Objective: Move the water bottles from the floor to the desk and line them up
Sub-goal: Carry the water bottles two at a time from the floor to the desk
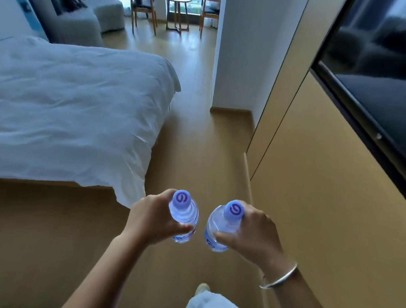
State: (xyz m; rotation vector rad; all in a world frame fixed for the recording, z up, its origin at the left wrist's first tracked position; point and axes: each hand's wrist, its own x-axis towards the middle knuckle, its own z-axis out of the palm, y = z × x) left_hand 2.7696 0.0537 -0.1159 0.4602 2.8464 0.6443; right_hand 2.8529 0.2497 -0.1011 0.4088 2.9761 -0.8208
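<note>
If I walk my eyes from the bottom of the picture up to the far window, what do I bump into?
Shoe → left hand and right hand, each holding a water bottle (left bottle, right bottle) → bed → grey sofa → small round table with chairs.

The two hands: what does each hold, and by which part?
Left hand grips one water bottle by its upper body; right hand grips another bottle likewise.
</note>
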